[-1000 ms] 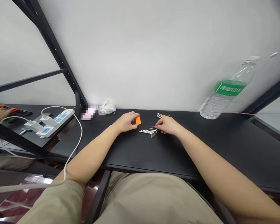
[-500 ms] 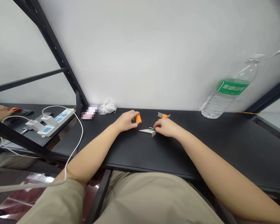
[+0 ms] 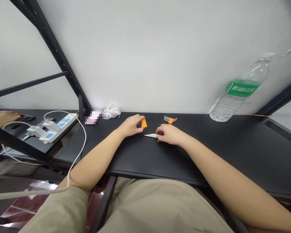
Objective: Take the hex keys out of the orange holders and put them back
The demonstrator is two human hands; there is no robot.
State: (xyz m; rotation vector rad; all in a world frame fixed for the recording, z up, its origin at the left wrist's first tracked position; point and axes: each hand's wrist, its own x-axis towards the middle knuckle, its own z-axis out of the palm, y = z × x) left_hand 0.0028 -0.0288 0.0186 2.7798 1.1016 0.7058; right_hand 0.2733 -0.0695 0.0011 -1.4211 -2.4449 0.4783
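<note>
Nearest, khaki trousers (image 3: 157,207) fill the bottom of the view, and two bare forearms reach from them across a matte black desk (image 3: 203,158). The right hand (image 3: 169,134) has slid left since a moment ago. Its fingers, curled and pressed together, now cover most of the loose L-shaped silver hex keys (image 3: 151,136) that lay open to view before, and only their long arms stick out to its left. Whether it pinches any key, I cannot tell. The left hand (image 3: 130,126) sits about where it was, left of those keys, with its fingers bunched and their tips touching an orange wedge-shaped piece (image 3: 144,123); whether they grip it, I cannot tell. Farther back, a small bundle of silver hex keys with an orange holder (image 3: 170,120) lies apart from both hands. Off to the left are a white power strip (image 3: 57,127) with a white cable (image 3: 80,142), and beyond them another person's hand (image 3: 2,118). Along the far edge, against a white wall (image 3: 160,55), are a crumpled clear plastic bag (image 3: 112,112) and, to the right, a clear plastic water bottle with a green label (image 3: 237,100).
</note>
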